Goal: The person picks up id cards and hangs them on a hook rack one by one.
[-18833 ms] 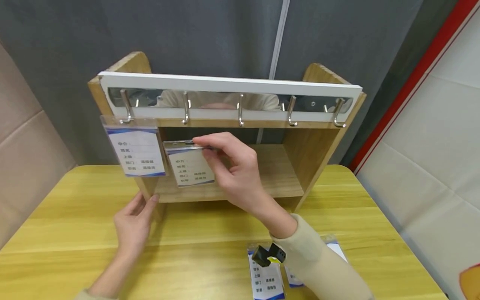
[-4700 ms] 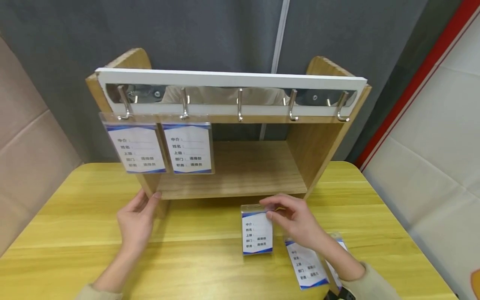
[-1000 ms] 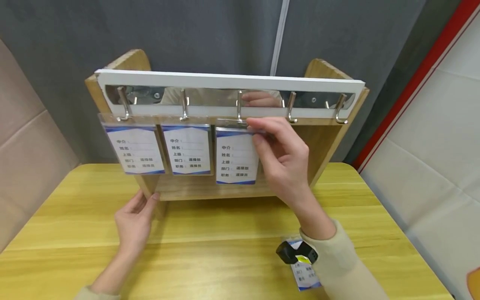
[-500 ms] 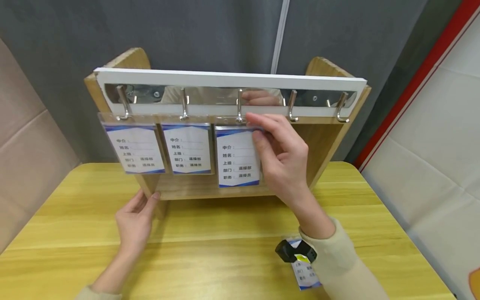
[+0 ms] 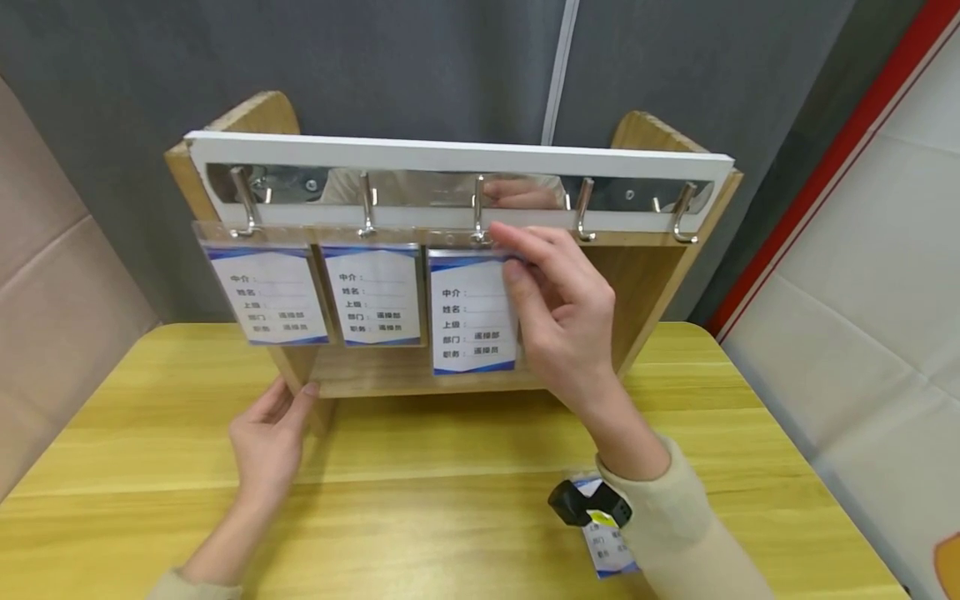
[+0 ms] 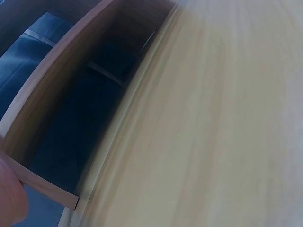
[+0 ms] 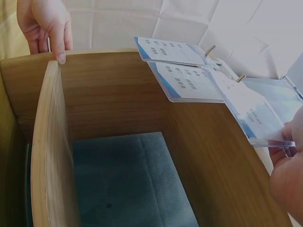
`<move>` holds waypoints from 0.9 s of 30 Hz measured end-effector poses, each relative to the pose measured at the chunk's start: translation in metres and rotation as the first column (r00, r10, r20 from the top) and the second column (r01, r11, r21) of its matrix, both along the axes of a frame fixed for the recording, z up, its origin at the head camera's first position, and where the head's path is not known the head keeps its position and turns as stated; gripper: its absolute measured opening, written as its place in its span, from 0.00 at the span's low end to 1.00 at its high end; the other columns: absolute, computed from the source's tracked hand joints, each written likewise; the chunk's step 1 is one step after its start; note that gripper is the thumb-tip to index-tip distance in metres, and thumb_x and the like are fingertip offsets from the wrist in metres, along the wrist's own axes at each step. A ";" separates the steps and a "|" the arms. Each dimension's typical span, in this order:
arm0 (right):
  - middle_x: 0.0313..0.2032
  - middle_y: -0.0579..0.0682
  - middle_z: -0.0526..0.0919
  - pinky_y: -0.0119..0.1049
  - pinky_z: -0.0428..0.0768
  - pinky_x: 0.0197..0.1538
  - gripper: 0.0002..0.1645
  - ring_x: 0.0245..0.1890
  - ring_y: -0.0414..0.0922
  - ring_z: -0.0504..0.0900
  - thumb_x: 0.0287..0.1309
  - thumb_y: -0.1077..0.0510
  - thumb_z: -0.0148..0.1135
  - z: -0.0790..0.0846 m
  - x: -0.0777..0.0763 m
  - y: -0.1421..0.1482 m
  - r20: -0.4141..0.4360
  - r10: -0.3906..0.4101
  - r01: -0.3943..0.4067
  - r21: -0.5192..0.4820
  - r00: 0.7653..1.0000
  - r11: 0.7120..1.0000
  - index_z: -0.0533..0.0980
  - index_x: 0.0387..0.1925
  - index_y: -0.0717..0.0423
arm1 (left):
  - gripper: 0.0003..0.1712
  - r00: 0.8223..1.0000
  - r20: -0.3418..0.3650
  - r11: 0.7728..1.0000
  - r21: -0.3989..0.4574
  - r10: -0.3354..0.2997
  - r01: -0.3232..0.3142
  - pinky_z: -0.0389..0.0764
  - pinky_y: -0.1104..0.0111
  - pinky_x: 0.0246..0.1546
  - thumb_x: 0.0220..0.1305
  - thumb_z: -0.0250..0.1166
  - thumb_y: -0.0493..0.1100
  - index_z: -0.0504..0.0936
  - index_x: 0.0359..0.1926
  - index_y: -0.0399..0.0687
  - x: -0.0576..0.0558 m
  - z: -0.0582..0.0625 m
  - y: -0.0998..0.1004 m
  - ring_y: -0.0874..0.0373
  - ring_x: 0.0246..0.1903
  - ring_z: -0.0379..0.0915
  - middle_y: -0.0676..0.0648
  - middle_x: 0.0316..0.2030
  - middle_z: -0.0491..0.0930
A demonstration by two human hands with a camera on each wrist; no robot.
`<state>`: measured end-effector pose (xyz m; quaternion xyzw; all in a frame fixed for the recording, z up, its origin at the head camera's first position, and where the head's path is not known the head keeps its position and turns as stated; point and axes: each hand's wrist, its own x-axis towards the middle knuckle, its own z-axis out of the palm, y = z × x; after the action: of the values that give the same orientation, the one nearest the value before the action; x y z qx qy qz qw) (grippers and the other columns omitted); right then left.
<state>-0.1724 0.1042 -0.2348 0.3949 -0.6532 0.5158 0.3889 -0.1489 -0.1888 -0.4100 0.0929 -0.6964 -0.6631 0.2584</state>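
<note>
My right hand [image 5: 566,321] pinches the top right corner of a clear-sleeved name badge [image 5: 474,321] between thumb and forefinger. The badge's top edge is right at the tip of the middle metal hook [image 5: 478,208]. Two like badges hang from the hooks to its left, the outer badge [image 5: 270,298] and the inner badge [image 5: 380,296]. With my left hand [image 5: 267,442] I grip the lower left side of the wooden shelf [image 5: 637,287], thumb at the front edge. In the right wrist view the held badge [image 7: 258,116] slants outward from the rail.
Another badge [image 5: 611,548] lies on the wood-grain table [image 5: 420,500], partly hidden by the right sleeve and wrist camera [image 5: 588,504]. Two bare hooks, the fourth hook [image 5: 585,208] and the end hook [image 5: 684,212], are right of my right hand. A grey curtain [image 5: 420,67] hangs behind.
Since the oldest frame, the second badge has gone onto its hook. The third has come up from the table to the middle hook; lately it shifts only slightly. My left hand stays put.
</note>
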 end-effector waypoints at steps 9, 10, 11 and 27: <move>0.47 0.61 0.83 0.24 0.82 0.40 0.15 0.45 0.45 0.80 0.66 0.77 0.57 0.001 -0.001 -0.002 -0.007 -0.023 0.023 -0.016 1.000 1.000 0.80 0.52 0.74 | 0.24 1.000 0.010 1.000 -0.021 0.008 -0.008 0.82 0.78 0.50 0.68 0.70 0.36 0.79 0.63 0.41 -0.001 0.002 0.000 0.66 0.52 0.81 0.35 0.60 0.77; 0.46 0.62 0.83 0.24 0.81 0.40 0.15 0.45 0.45 0.80 0.65 0.77 0.58 0.001 -0.001 -0.002 -0.012 -0.032 0.031 -0.018 0.999 0.999 0.80 0.52 0.74 | 0.24 1.000 0.009 1.000 -0.017 0.007 -0.007 0.82 0.78 0.50 0.68 0.70 0.36 0.79 0.63 0.41 -0.001 0.002 0.000 0.66 0.51 0.81 0.35 0.60 0.77; 0.46 0.62 0.83 0.25 0.81 0.41 0.15 0.45 0.45 0.80 0.66 0.77 0.58 0.001 0.000 -0.003 -0.018 -0.042 0.042 -0.019 0.999 0.999 0.81 0.52 0.74 | 0.24 1.000 0.009 1.000 -0.012 0.005 -0.005 0.82 0.78 0.50 0.68 0.70 0.35 0.79 0.63 0.41 -0.001 0.002 0.000 0.66 0.51 0.81 0.35 0.60 0.77; 0.42 0.61 0.83 0.25 0.71 0.31 0.14 0.35 0.46 0.75 0.66 0.75 0.59 -0.003 -0.002 -0.007 -0.102 -0.156 0.153 -0.032 0.983 0.988 0.83 0.50 0.71 | 0.24 1.000 -0.015 1.000 0.016 -0.002 0.002 0.82 0.77 0.50 0.67 0.70 0.33 0.79 0.63 0.40 0.000 0.001 0.001 0.67 0.51 0.82 0.34 0.59 0.76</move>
<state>-0.1740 0.0975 -0.2377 0.3648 -0.6543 0.4707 0.4661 -0.1489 -0.1879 -0.4095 0.0892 -0.6891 -0.6697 0.2620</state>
